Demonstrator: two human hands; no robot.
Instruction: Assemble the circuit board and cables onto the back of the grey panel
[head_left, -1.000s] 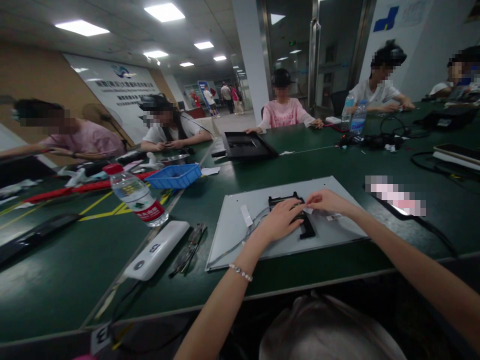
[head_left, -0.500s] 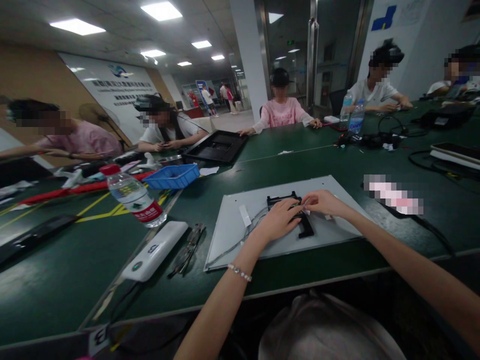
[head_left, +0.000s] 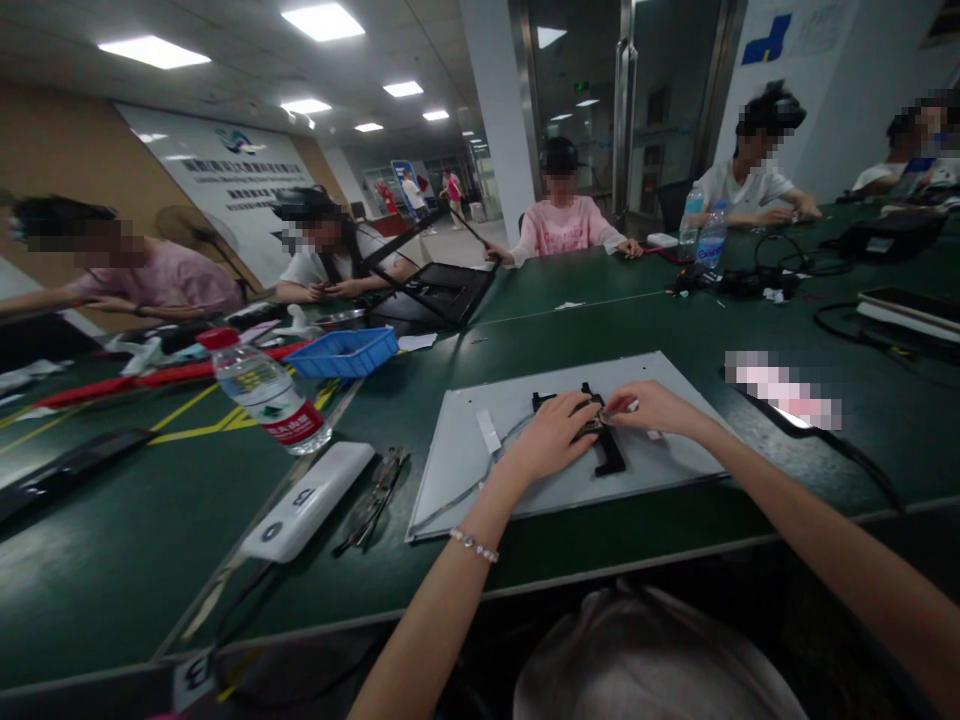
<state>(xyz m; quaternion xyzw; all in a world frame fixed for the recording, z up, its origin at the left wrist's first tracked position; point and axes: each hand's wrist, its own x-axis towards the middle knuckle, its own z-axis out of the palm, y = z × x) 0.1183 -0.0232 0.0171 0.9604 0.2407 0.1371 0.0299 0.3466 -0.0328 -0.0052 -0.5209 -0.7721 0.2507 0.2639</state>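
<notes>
A flat pale-grey panel (head_left: 457,440) lies on the green table, with a black plastic bracket (head_left: 611,458) on its middle. My left hand (head_left: 551,430) rests over the bracket, fingers stretched across its left part and hiding much of it. Close to those fingertips, my right hand (head_left: 649,405) is closed in a pinch. A small whitish bit shows at its fingers, too small to name. A thin grey cable (head_left: 448,505) runs along the panel's left side and under my left hand. A white strip (head_left: 488,432) is on the panel nearby.
Left of the panel are eyeglasses (head_left: 373,500), a white power bank (head_left: 311,500), a water bottle (head_left: 266,395) and a blue tray (head_left: 345,355). A phone (head_left: 784,395) with a cable lies right. Several co-workers sit around; one holds a black frame (head_left: 405,240).
My right fingers have shifted slightly, and a whitish bit now shows at them. My left hand stays nearly still. Across the table, a black frame has been raised off the black tray-like part.
</notes>
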